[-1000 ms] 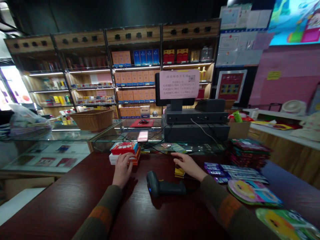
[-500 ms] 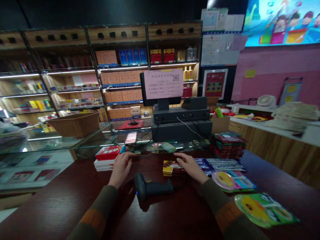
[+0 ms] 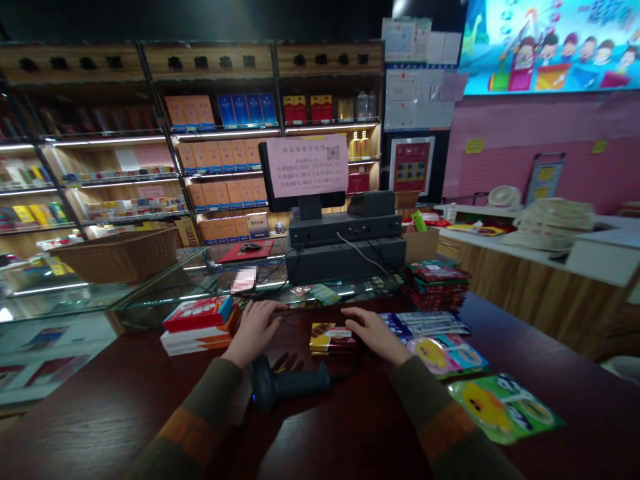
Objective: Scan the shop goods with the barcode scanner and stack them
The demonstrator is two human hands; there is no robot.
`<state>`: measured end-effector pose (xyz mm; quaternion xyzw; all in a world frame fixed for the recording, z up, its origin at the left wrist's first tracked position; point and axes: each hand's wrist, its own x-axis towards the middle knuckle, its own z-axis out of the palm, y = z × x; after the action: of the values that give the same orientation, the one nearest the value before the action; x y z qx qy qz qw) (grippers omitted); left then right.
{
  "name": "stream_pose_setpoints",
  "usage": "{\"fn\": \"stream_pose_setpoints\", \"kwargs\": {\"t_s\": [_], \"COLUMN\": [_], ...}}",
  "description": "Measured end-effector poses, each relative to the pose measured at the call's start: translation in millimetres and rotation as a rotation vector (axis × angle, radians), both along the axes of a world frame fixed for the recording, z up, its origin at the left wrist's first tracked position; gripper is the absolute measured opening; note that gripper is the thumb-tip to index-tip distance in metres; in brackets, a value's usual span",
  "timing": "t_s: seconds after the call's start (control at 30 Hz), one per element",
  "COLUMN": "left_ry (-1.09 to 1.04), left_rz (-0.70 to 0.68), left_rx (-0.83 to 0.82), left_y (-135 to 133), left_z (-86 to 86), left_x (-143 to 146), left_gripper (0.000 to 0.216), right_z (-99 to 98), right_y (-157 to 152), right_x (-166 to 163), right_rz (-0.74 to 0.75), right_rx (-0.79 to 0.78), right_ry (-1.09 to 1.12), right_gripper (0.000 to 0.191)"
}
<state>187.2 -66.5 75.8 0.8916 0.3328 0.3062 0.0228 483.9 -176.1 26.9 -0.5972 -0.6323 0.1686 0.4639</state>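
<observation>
The left hand [image 3: 254,333] and right hand [image 3: 376,335] are curving half-open, gripping nothing. One scanner [image 3: 293,385] is lying between the wrists; one packet stack [image 3: 327,340] is sitting beside the right fingertips, two duck-printed packs [image 3: 500,408] outside it.

Dim room — strip lights [image 3: 107,141] under the shelves [image 3: 213,61], plus a bright screen [image 3: 550,57]. Soft glare on the dark tabletop [image 3: 310,433], shadow beside the left hand [image 3: 255,331]. Wide-angle stretch at the edges, far-left goods [image 3: 37,215] soft — small patch [image 3: 244,280] beyond that hand pixelated.
</observation>
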Motion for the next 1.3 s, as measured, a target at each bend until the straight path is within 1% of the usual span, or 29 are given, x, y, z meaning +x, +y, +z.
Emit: {"fn": "stream_pose_setpoints", "kwargs": {"t_s": [0.17, 0.37, 0.57, 0.67, 0.93, 1.13, 1.3], "left_ry": [0.166, 0.384, 0.439, 0.454, 0.475, 0.461, 0.381], "left_rz": [-0.034, -0.104, -0.144, -0.154, -0.137, -0.137, -0.151], "left_rx": [-0.051, -0.186, -0.251, -0.261, -0.276, -0.258, -0.285], "left_y": [-6, -20, -21, -20, -22, -22, -18], "left_z": [2.3, 8.2, 1.3, -1.6, -2.7, -3.2, -0.8], "left_x": [21, 45, 61, 64, 67, 67, 63], "left_gripper": [0.037, 0.056, 0.078, 0.083, 0.082, 0.078, 0.073], "right_z": [2.9, 4.3, 0.4, -2.4, -4.1, 1.4, 6.7], "right_y": [-6, -11, -13, -13, -13, -15, -15], "right_x": [2, 7, 14, 16, 19, 15, 12], "right_rz": [0.033, 0.081, 0.132, 0.135, 0.098, 0.117, 0.096], "right_rx": [-0.045, -0.138, -0.197, -0.191, -0.208, -0.226, -0.206], "right_ry": [-0.037, -0.056, -0.058, -0.066, -0.089, -0.036, -0.005], "right_gripper": [0.042, 0.069, 0.093, 0.1, 0.105, 0.1, 0.097]}}
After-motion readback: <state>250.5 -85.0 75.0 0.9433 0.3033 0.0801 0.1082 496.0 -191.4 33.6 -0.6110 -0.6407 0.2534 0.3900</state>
